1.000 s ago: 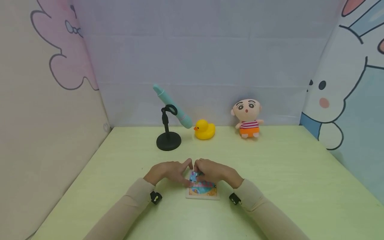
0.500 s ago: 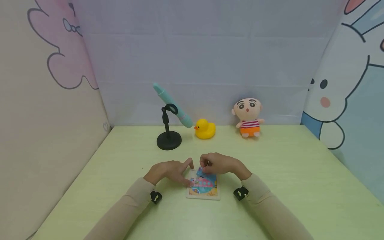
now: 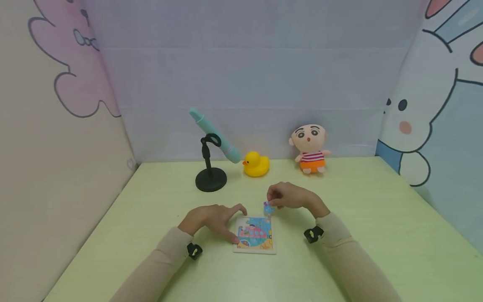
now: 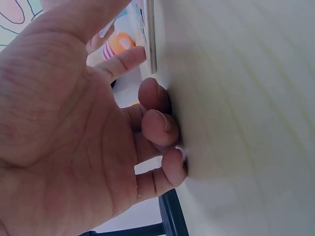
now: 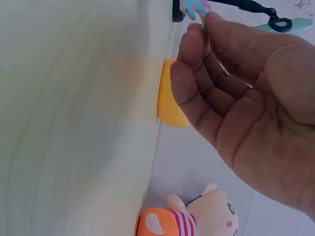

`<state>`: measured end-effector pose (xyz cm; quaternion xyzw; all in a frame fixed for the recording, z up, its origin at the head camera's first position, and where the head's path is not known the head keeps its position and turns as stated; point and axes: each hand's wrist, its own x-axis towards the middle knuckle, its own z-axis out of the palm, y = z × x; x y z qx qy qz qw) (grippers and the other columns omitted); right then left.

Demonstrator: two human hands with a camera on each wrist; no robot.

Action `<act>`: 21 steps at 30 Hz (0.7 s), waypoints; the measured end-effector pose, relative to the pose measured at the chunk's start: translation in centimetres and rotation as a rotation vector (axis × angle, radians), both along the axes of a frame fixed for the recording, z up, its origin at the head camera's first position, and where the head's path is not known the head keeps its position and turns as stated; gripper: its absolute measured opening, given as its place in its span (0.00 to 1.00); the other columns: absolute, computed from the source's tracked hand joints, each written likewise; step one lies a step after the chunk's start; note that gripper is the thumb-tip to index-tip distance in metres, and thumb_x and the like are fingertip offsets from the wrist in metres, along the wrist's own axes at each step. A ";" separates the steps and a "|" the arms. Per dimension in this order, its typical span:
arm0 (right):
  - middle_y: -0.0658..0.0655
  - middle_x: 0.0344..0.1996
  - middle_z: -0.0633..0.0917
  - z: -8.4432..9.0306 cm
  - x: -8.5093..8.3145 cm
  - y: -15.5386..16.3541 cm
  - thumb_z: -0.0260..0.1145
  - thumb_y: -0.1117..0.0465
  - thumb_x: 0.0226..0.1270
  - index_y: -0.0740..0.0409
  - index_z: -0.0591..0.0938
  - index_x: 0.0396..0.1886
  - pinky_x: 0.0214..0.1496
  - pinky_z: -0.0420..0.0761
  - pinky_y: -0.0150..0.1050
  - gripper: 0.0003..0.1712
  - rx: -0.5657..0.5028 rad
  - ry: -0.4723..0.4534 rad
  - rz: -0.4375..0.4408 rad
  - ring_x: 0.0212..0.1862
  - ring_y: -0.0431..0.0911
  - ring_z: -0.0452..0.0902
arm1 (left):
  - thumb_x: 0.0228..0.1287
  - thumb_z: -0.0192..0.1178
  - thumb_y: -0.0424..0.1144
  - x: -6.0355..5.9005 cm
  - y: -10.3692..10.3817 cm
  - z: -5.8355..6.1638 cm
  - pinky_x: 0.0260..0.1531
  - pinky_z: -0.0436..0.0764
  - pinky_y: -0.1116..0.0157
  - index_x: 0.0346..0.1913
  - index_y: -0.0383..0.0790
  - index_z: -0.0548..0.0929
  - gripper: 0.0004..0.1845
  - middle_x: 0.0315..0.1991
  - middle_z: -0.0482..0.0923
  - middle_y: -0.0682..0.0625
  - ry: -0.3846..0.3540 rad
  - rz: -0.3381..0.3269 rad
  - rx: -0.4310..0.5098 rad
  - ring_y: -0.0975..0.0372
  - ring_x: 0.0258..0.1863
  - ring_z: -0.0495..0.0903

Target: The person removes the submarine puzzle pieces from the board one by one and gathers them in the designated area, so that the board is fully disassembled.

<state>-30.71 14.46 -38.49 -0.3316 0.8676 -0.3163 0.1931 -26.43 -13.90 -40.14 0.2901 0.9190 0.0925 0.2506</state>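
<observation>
A small jigsaw puzzle in a pale wooden tray (image 3: 254,252) lies on the table, its picture pink and blue. My left hand (image 3: 216,219) spreads along the tray's left side, thumb on the lower left edge and index finger near the top left corner. In the left wrist view, the other fingertips (image 4: 160,128) rest on the table beside the tray's edge (image 4: 151,44). Beyond the tray's top right corner, my right hand (image 3: 294,196) pinches a blue puzzle piece (image 3: 268,208) between thumb and fingers. The right wrist view shows that piece only partly, at the top edge.
Behind the hands stand a black stand (image 3: 210,179) holding a turquoise microphone-shaped tube (image 3: 216,136), a yellow rubber duck (image 3: 256,164) and a plush doll (image 3: 311,149). A pale curtain closes off the table's back edge.
My right hand has lifted the puzzle piece from the tray's upper left and carried it right and away, past the top right corner. The left hand's thumb has slid slightly down the tray's left edge.
</observation>
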 end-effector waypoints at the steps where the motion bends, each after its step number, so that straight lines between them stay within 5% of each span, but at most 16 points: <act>1: 0.52 0.28 0.79 0.0 -0.1 0.2 0.64 0.66 0.72 0.59 0.79 0.37 0.35 0.77 0.37 0.03 0.002 0.021 -0.012 0.29 0.43 0.74 | 0.52 0.71 0.66 0.0 0.0 0.0 0.40 0.73 0.62 0.62 0.69 0.61 0.39 0.40 0.77 0.53 0.008 -0.002 0.005 0.61 0.36 0.76; 9: 0.51 0.25 0.78 -0.7 -0.9 2.0 0.66 0.66 0.70 0.59 0.80 0.34 0.34 0.76 0.36 0.03 0.031 0.114 -0.082 0.27 0.42 0.72 | 0.52 0.70 0.67 -0.2 -0.1 0.0 0.38 0.74 0.60 0.65 0.69 0.64 0.39 0.35 0.77 0.53 0.047 0.011 -0.008 0.59 0.34 0.76; 14: 0.51 0.27 0.80 -1.5 -1.4 2.9 0.68 0.65 0.69 0.59 0.82 0.35 0.36 0.75 0.36 0.03 0.051 0.115 -0.129 0.30 0.42 0.72 | 0.52 0.65 0.73 -0.1 -0.3 -0.1 0.37 0.73 0.61 0.69 0.72 0.64 0.41 0.34 0.78 0.53 0.155 0.026 -0.083 0.60 0.34 0.75; 21: 0.50 0.27 0.80 -1.7 -2.1 3.9 0.69 0.65 0.67 0.59 0.82 0.34 0.36 0.74 0.37 0.03 0.047 0.142 -0.176 0.30 0.43 0.72 | 0.54 0.62 0.74 -0.3 -0.6 0.1 0.37 0.74 0.61 0.74 0.73 0.61 0.44 0.48 0.83 0.49 0.177 0.048 -0.105 0.60 0.37 0.76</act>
